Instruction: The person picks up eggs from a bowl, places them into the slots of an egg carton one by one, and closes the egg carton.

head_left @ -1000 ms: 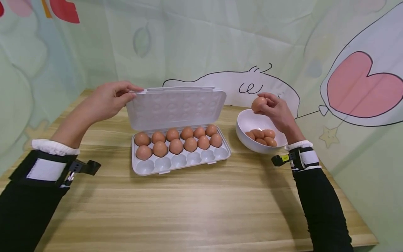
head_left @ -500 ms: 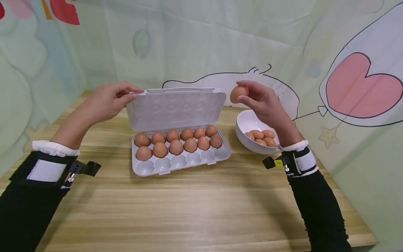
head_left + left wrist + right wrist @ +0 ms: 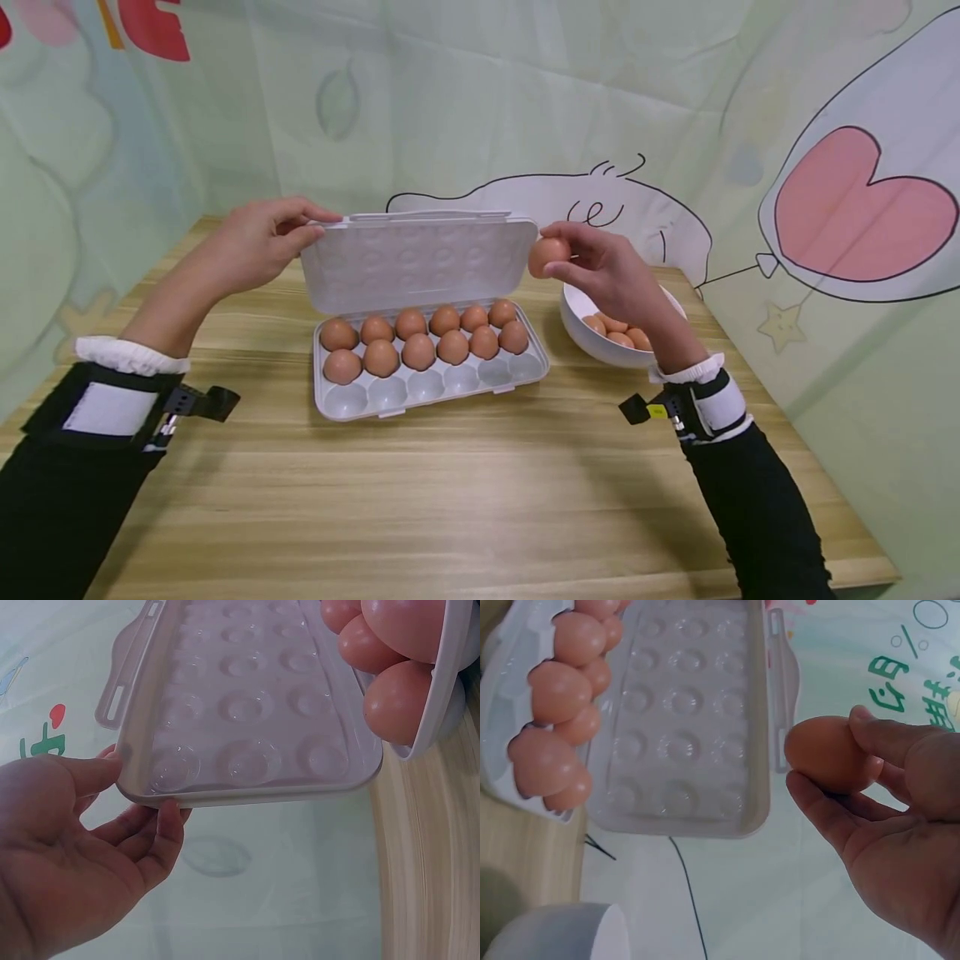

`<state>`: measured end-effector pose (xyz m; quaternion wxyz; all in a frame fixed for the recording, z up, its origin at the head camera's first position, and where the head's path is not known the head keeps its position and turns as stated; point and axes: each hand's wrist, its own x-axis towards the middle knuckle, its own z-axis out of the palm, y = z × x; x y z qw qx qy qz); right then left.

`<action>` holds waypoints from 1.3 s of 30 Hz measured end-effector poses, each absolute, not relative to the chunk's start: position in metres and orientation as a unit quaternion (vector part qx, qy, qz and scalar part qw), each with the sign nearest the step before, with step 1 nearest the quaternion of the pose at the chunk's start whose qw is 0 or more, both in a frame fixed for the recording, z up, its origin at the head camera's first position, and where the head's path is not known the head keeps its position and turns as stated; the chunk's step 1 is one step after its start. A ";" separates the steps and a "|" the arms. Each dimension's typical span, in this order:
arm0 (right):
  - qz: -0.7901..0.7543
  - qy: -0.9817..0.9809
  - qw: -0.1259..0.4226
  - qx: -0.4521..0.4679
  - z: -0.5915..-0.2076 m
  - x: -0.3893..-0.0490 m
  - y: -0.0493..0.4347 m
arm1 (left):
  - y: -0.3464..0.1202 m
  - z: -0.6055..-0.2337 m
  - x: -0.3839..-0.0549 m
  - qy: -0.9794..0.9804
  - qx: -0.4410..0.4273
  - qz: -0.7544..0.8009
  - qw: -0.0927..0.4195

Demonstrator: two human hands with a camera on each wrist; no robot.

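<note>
A white plastic egg carton [image 3: 431,385] stands on the table with its lid [image 3: 420,262] raised. Brown eggs [image 3: 417,352] fill its back and middle rows, while the front row of hollows holds none. My left hand [image 3: 258,242] pinches the lid's upper left corner between thumb and fingers, as the left wrist view also shows. Between thumb and fingertips, my right hand [image 3: 611,271] holds one brown egg [image 3: 549,257] in the air, just beside the lid's right edge. Below that hand is a white bowl [image 3: 581,321] with several brown eggs in it, partly hidden by the hand and wrist.
The wooden table [image 3: 450,500] stretches in front of the carton. Behind and beside it hangs a pale green printed cloth [image 3: 465,100] with cartoon drawings. In the right wrist view the bowl [image 3: 562,937] appears at the lower left.
My right hand has carried the egg leftward from above the bowl to beside the lid, dropping slightly at the end. The left hand, lid and carton stay in place.
</note>
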<state>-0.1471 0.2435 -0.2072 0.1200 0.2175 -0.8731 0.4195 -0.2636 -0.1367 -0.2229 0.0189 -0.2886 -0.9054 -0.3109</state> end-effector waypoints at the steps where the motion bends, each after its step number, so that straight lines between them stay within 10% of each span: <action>1: 0.414 -0.877 0.114 0.214 -0.209 -0.146 0.245 | -0.137 -0.223 -0.263 -0.905 -0.288 -0.311 0.018; 39: 0.307 -0.925 0.012 0.224 -0.323 -0.157 0.263 | -0.138 -0.223 -0.263 -0.905 -0.287 -0.312 0.022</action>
